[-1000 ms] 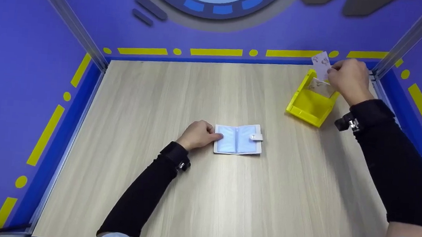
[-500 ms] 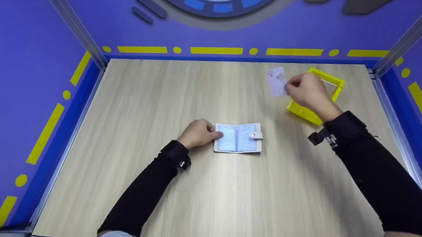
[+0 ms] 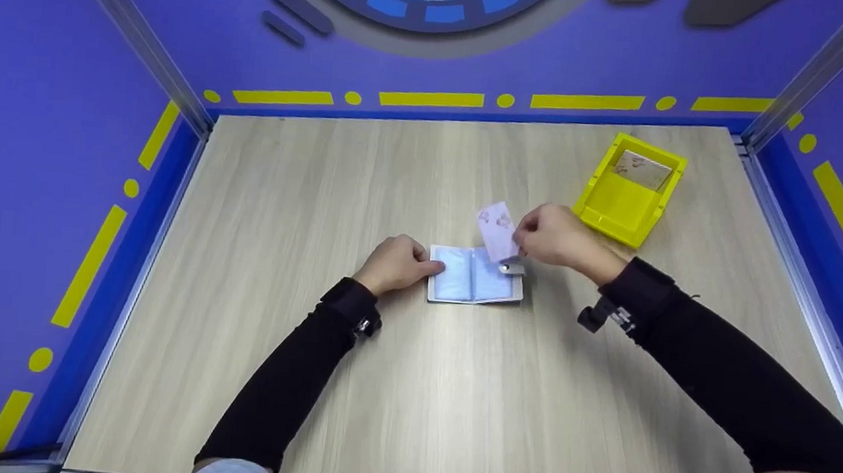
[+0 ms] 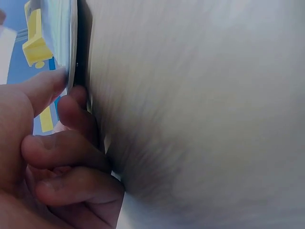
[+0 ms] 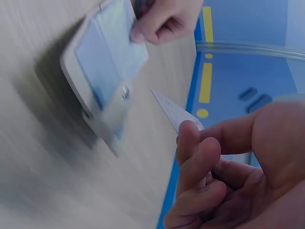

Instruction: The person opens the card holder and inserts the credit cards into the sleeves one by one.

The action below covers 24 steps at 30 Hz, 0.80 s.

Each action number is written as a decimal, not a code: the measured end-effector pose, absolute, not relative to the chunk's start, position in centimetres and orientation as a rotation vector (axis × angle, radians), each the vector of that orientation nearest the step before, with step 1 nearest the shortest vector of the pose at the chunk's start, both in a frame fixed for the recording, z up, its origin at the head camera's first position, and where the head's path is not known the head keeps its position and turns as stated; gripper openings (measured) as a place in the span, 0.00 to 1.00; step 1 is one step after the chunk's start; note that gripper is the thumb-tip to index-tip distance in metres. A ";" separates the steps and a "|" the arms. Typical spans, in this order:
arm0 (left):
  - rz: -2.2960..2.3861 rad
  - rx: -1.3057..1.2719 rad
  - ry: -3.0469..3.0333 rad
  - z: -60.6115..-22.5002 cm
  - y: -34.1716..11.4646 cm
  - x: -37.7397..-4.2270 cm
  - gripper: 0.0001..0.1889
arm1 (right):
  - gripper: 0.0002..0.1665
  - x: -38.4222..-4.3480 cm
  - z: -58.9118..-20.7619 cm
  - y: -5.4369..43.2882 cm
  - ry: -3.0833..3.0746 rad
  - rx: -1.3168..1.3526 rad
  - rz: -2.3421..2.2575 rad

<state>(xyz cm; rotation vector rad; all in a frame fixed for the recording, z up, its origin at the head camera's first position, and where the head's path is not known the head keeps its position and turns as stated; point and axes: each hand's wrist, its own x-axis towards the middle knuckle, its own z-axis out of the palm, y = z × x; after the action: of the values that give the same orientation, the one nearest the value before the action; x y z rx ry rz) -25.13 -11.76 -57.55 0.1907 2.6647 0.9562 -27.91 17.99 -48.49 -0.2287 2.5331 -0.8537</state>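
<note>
While the open card holder point(image 3: 472, 279) is pinched at its left edge by the left hand point(image 3: 395, 263), a card point(image 3: 498, 230) is pinched over its right page by the right hand point(image 3: 553, 235).
The clear sleeves point(image 3: 453, 280) seem soft, their contents hard to judge; the card looks light and bendable, best held by an edge; beyond the holder, rightward, a second card point(image 3: 643, 170) is leaned inside a yellow bin point(image 3: 620, 200).

Yellow-dashed blue walls point(image 3: 24, 122) border a wood-grained table point(image 3: 320, 183); lower left, possibly a cable point(image 3: 5, 457).
</note>
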 end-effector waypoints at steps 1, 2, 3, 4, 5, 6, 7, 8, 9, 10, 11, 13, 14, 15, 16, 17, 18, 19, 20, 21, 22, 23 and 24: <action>0.958 0.186 2.661 -57.5 -11.8 -25.1 0.27 | 0.16 -27.7 -48.8 17.8 2.521 -0.229 -0.842; 0.958 0.182 2.658 -57.6 -11.8 -25.2 0.27 | 0.16 -27.6 -49.2 17.6 2.513 -0.234 -0.832; 0.958 0.182 2.657 -57.6 -11.8 -25.2 0.27 | 0.15 -27.4 -49.5 17.4 2.511 -0.241 -0.823; 0.957 0.181 2.655 -57.6 -11.9 -25.2 0.26 | 0.15 -27.3 -49.9 17.2 2.513 -0.244 -0.815; 0.957 0.181 2.652 -57.6 -11.9 -25.2 0.26 | 0.15 -27.2 -50.2 17.1 2.515 -0.250 -0.804; 0.954 0.179 2.651 -57.6 -11.9 -25.2 0.26 | 0.15 -27.1 -50.5 17.0 2.517 -0.259 -0.796; 0.955 0.179 2.649 -57.6 -11.9 -25.2 0.26 | 0.15 -27.0 -50.8 16.9 2.522 -0.265 -0.786; 0.956 0.184 2.653 -57.6 -11.9 -25.2 0.26 | 0.15 -26.9 -51.1 16.9 2.525 -0.271 -0.774; 0.957 0.189 2.657 -57.6 -11.9 -25.2 0.26 | 0.15 -26.8 -51.3 16.8 2.530 -0.276 -0.761; 0.958 0.195 2.659 -57.6 -11.9 -25.2 0.26 | 0.16 -26.8 -51.4 16.7 2.533 -0.279 -0.747; 0.958 0.199 2.663 -57.7 -11.9 -25.2 0.26 | 0.16 -26.7 -51.6 16.7 2.533 -0.286 -0.734; 0.957 0.211 2.669 -57.8 -11.9 -25.2 0.27 | 0.17 -26.5 -51.8 16.5 2.534 -0.291 -0.710; 0.957 0.215 2.671 -57.8 -11.9 -25.2 0.27 | 0.17 -26.4 -51.9 16.5 2.534 -0.290 -0.699; 0.958 0.216 2.671 -57.8 -12.0 -25.2 0.27 | 0.18 -26.4 -52.0 16.4 2.533 -0.286 -0.692; 0.961 0.219 2.670 -57.9 -12.0 -25.2 0.27 | 0.19 -26.3 -52.1 16.4 2.529 -0.279 -0.690; 0.962 0.219 2.670 -57.9 -11.9 -25.2 0.27 | 0.20 -26.3 -52.1 16.4 2.526 -0.271 -0.688; 0.965 0.220 2.670 -57.9 -11.9 -25.2 0.27 | 0.20 -26.3 -52.2 16.4 2.526 -0.261 -0.687; 0.969 0.220 2.671 -57.9 -11.9 -25.2 0.27 | 0.21 -26.2 -52.2 16.4 2.524 -0.247 -0.686; 0.970 0.218 2.671 -57.9 -11.9 -25.2 0.27 | 0.21 -26.2 -52.3 16.4 2.523 -0.236 -0.686; 0.971 0.219 2.672 -57.9 -11.9 -25.2 0.26 | 0.21 -26.2 -52.3 16.4 2.521 -0.223 -0.687; 0.970 0.220 2.673 -57.9 -11.9 -25.2 0.26 | 0.21 -26.2 -52.3 16.4 2.519 -0.213 -0.686; 0.968 0.218 2.674 -57.8 -11.9 -25.2 0.26 | 0.21 -26.2 -52.4 16.4 2.517 -0.207 -0.687; 0.968 0.216 2.673 -57.8 -11.9 -25.2 0.26 | 0.20 -26.2 -52.4 16.4 2.516 -0.202 -0.687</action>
<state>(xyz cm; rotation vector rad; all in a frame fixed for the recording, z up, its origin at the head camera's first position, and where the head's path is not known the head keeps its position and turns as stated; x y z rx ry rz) -25.18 -11.86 -57.82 0.2164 2.6729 0.9676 -26.23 16.42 -52.42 -0.2019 2.5162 -0.6867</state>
